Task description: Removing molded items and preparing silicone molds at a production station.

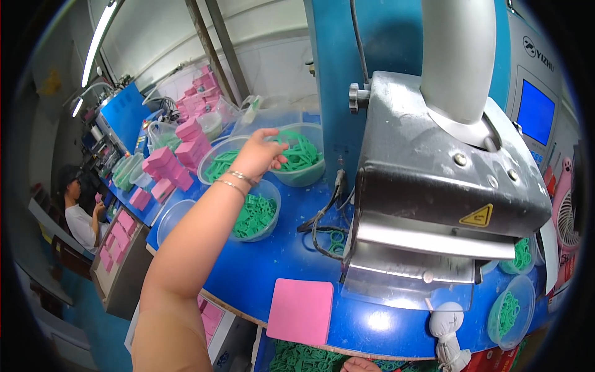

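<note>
My left hand is reached out over the back right bowl of green rubber strips, fingers loosely bent and apart, with nothing visibly held; whether its fingertips touch the strips I cannot tell. Beside it are a second bowl of strips and a nearer bowl of small green pieces. My right hand barely shows at the bottom edge, by a tray of green pieces under the table edge; its grip is hidden. A pink square pad lies at the front edge of the blue table.
A metal press fills the right, with cables, a white wrapped bundle and more bowls. Stacks of pink blocks stand left, an empty-looking clear bowl nearer. A co-worker sits at far left.
</note>
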### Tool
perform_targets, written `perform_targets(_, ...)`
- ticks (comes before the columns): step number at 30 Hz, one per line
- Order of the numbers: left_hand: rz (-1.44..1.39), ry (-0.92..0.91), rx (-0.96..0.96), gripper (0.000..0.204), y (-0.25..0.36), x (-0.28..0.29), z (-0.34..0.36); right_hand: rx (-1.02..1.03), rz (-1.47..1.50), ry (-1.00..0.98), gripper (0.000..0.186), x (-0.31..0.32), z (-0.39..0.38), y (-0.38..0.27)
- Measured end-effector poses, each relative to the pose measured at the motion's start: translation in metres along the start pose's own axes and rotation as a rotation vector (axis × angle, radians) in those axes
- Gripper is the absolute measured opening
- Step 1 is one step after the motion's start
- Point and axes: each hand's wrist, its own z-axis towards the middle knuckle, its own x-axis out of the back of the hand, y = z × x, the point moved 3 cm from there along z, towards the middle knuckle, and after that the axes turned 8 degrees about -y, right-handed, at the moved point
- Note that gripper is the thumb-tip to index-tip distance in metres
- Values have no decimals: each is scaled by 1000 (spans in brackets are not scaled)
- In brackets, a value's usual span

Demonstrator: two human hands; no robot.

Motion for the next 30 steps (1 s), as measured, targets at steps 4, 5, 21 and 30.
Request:
perform_targets(4, 497, 80, 185, 35, 5, 13, 1, -32, 19, 52, 17, 0, -1, 2)
perform_targets(5, 684, 218, -124, 36, 19, 22, -7, -32, -40, 38, 17, -1, 4, -1)
perform_targets(21, 1004, -524, -286, 114, -12, -63, -260, 836, -1071, -59, 23, -36, -32, -11)
perform_targets(30, -518, -406, -177, 103, -15, -80, -355, 1535, -1744, 37, 58, -99, -82, -32)
